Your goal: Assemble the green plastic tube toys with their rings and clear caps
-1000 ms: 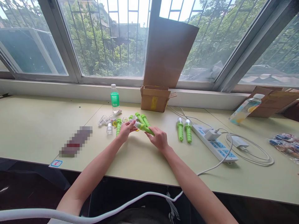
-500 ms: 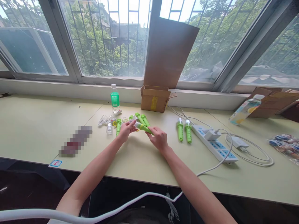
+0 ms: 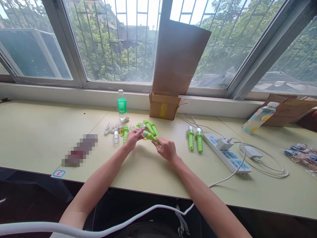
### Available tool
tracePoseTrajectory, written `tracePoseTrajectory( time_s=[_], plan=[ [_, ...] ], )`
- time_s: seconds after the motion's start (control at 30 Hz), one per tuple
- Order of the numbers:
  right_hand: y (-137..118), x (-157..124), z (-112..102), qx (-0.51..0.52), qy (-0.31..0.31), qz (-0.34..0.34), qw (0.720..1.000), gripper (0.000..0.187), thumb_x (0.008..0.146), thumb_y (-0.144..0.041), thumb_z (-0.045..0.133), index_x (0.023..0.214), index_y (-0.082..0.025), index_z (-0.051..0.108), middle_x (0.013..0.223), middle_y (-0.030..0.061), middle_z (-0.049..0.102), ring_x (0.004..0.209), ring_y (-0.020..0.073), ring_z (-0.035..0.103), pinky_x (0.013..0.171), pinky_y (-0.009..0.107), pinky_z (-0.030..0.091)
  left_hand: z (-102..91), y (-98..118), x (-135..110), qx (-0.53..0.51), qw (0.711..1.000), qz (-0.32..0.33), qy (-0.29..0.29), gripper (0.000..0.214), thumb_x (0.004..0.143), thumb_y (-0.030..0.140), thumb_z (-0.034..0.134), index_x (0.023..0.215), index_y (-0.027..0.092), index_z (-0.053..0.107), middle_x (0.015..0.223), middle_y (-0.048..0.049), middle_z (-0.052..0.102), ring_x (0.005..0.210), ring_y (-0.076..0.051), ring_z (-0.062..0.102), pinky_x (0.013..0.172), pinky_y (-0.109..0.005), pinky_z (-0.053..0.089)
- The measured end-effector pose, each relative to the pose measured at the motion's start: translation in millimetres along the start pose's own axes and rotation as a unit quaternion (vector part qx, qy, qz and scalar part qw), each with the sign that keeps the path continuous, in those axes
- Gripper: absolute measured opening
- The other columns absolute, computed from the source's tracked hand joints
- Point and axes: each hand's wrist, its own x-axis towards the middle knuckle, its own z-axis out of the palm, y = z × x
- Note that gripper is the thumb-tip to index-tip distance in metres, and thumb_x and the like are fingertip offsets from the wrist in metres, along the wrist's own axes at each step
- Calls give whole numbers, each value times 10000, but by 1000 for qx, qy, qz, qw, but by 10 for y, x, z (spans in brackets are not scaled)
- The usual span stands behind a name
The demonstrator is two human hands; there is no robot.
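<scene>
Both hands hold one green ribbed flashlight-like tube [image 3: 150,136], tilted above the table. My left hand [image 3: 133,139] pinches its clear upper end, and my right hand [image 3: 167,149] grips the lower green end. Right behind it lie more green tubes [image 3: 154,128], partly covered by my fingers. Another green tube [image 3: 125,135] is just left of my left hand. Clear plastic caps [image 3: 116,137] and small clear and white parts [image 3: 112,128] are scattered beside it. Two green tubes with silver tops [image 3: 190,138] lie apart to the right.
A green-labelled bottle [image 3: 122,105] and a cardboard box [image 3: 164,105] stand at the back. On the right are a power strip [image 3: 229,153] with cables, a tilted bottle [image 3: 260,118] and a bag of small items [image 3: 300,153]. A white cable [image 3: 138,213] crosses before the table edge.
My right hand has shifted slightly left and down along the tube, its fingers a little changed in position. My left hand has stayed nearly in place, still gripping the clear end.
</scene>
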Motion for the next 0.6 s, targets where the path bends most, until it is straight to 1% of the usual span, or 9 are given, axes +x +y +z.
tracePoseTrajectory(
  time_s=[0.13,0.23,0.3,0.37,0.43,0.47,0.5,0.53,0.6],
  plan=[
    [-63,10,-9,82,-8,47,996,348,862,-485,451,913,-222,673,689,49,659,525,142,509,507,249,266,-3,26,8,-1,1000,1,1,328,670,401,745,794,111,657,743,-62,688,706,-180,661,816,-380,502],
    [-98,30,-33,217,-48,104,969,405,829,-556,460,775,-213,667,521,-8,526,454,111,410,475,241,258,-13,41,8,5,1000,8,0,320,664,398,750,763,111,651,730,-58,682,694,-173,652,814,-369,497],
    [-99,50,-64,337,-100,148,924,447,792,-600,483,694,-193,641,476,-27,434,431,92,349,447,236,241,-21,51,7,10,1000,13,-4,317,660,396,753,754,113,647,723,-55,678,694,-171,648,807,-361,497],
    [-81,70,-108,449,-167,199,855,471,752,-627,520,669,-175,621,467,-35,392,408,77,292,411,234,214,-27,59,5,14,1000,17,-18,317,661,395,753,761,114,647,727,-57,677,704,-172,647,799,-352,499],
    [-60,82,-152,517,-236,250,784,483,729,-631,549,764,-158,638,494,-27,430,383,66,258,372,235,165,-30,66,4,16,999,23,-36,319,671,394,746,785,112,649,766,-68,684,736,-176,649,801,-344,500],
    [-52,83,-167,536,-252,260,763,491,727,-627,557,795,-148,644,509,-20,448,379,62,255,366,236,155,-29,69,3,16,999,25,-44,323,678,393,742,806,111,650,797,-77,689,761,-180,651,806,-343,500],
    [-49,82,-174,543,-253,264,756,492,725,-624,566,806,-145,647,511,-21,447,377,59,252,365,235,149,-28,70,2,17,998,27,-49,330,684,392,738,833,110,651,831,-86,693,787,-186,653,813,-344,499],
    [-50,78,-171,543,-247,263,758,490,727,-622,566,812,-147,650,508,-26,442,378,58,249,368,234,151,-25,70,0,16,998,29,-50,343,688,390,736,868,111,650,867,-93,694,814,-191,655,821,-346,498],
    [-58,65,-139,517,-208,244,794,485,738,-622,554,787,-151,660,495,-32,431,393,63,268,386,231,188,-17,64,-6,13,998,31,-46,382,694,390,733,950,121,643,925,-98,693,851,-197,657,837,-356,497]
  ],
)
